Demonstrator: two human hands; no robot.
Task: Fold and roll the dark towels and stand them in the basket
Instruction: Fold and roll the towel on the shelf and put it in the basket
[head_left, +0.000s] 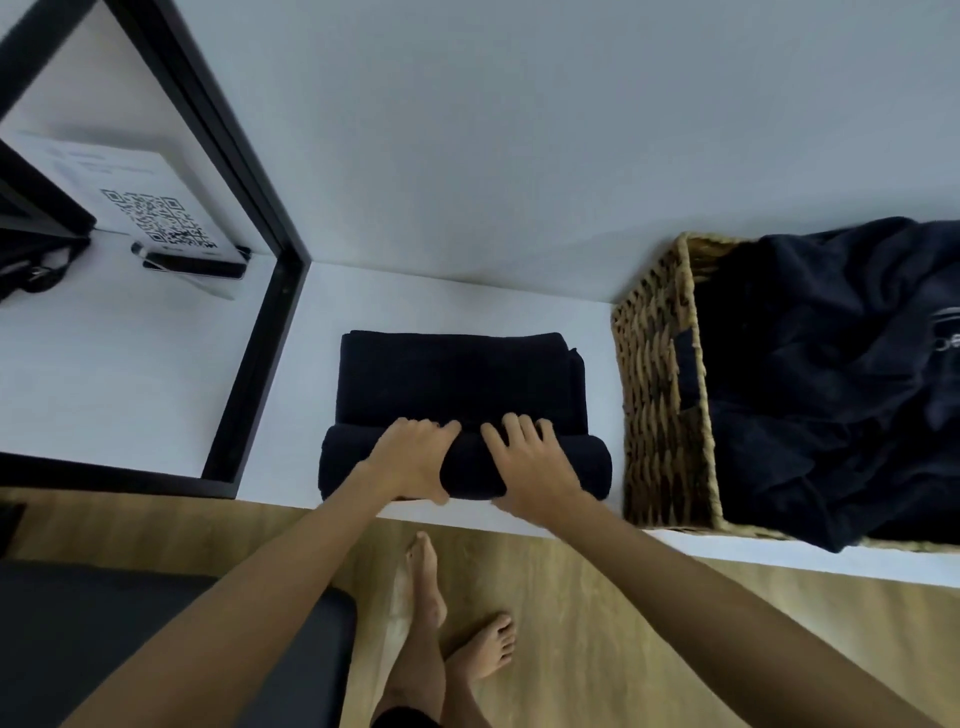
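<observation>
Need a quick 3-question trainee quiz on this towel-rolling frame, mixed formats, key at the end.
1. True or false: the dark towel on the white shelf is already fully rolled.
2. Which side of the towel is the wicker basket on? A) the person's left B) the person's right C) behind it
3. Fill in: the left hand and right hand both grip the ____ part of the towel.

Key:
1. False; only the near end is rolled, the rest lies flat.
2. B
3. rolled
</observation>
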